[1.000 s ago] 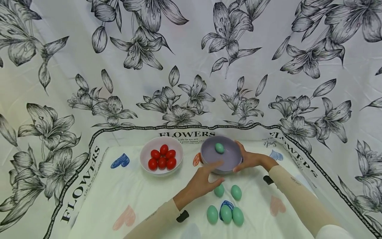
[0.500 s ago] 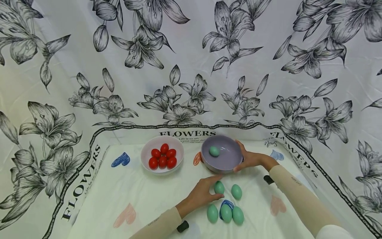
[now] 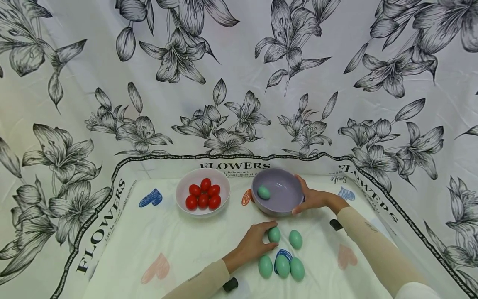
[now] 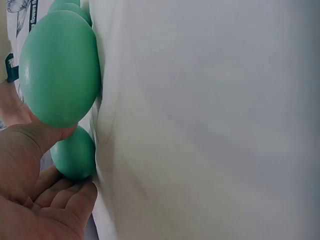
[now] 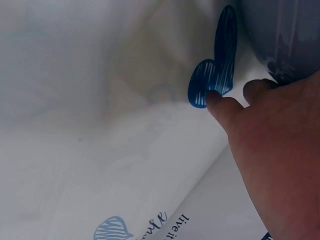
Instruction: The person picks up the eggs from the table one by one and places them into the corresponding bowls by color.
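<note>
In the head view my left hand (image 3: 253, 244) pinches a green egg (image 3: 274, 234) lying on the cloth, thumb on the near side and fingers on the far side. The left wrist view has this egg (image 4: 75, 157) between thumb and fingers, with another green egg (image 4: 60, 70) large in front. My right hand (image 3: 313, 199) holds the right side of a purple bowl (image 3: 285, 203), in which one green egg (image 3: 263, 192) lies. Several more green eggs (image 3: 282, 266) lie on the cloth in front of the bowl. In the right wrist view the bowl (image 5: 285, 37) is only partly visible.
A pale pink bowl (image 3: 181, 207) with several red, tomato-like pieces (image 3: 203, 202) stands left of the purple bowl. White cloth (image 3: 123, 245) printed with hearts and lettering covers the table. Behind it hangs a flower-patterned curtain (image 3: 239, 62).
My left hand has drawn back from above the purple bowl to an egg on the cloth and closed round it. The egg in the bowl has rolled left. My right hand stays at the bowl.
</note>
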Available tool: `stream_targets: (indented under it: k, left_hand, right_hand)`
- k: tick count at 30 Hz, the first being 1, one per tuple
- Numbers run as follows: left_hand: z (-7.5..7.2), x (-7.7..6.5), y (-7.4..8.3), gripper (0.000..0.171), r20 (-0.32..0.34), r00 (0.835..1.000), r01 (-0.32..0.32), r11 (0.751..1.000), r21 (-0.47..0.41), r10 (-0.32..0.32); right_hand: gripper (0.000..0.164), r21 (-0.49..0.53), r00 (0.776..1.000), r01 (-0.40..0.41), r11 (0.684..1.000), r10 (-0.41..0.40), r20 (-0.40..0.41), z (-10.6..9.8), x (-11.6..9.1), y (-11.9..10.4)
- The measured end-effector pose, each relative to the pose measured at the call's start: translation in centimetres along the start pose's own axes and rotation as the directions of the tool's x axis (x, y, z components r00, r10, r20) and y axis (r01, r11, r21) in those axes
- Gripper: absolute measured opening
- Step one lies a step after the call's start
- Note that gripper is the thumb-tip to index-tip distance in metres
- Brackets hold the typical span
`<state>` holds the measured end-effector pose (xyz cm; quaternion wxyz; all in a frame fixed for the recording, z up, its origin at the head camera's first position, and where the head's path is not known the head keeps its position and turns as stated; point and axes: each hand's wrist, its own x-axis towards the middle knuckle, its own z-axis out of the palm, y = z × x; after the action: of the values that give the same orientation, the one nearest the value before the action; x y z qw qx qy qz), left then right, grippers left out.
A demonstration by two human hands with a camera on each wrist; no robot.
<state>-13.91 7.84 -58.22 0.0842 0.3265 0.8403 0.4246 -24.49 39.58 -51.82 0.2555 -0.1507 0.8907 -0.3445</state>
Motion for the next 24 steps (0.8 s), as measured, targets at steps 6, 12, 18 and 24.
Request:
stream_targets:
  k: [6,12,18,24]
  left_hand:
    - [0.0,0.1,0.0,0.063,0.007,1.000,0.007,1.000,-0.013,-0.007]
    - [-0.2,-0.2,0.1,0.064,0.000,1.000,0.005,1.000,-0.028,-0.005]
    - [-1.6,-0.8,1.7,0.065,-0.071,0.994,-0.089,0.994,-0.064,0.084]
    - [-4.6,0.0,3.6,0.065,-0.154,0.978,-0.149,0.986,-0.074,0.137]
  right_hand:
    - [0.150,0.012,1.000,-0.001,1.000,0.001,-0.003,0.0,0.0,0.1]
    - [0.151,0.016,1.000,0.007,1.000,-0.007,-0.004,0.1,-0.2,-0.1]
    - [0.151,0.019,1.000,0.002,1.000,-0.002,0.007,0.3,-0.2,-0.3]
    - [0.150,0.008,1.000,-0.016,1.000,0.016,0.013,-0.1,-0.3,-0.5]
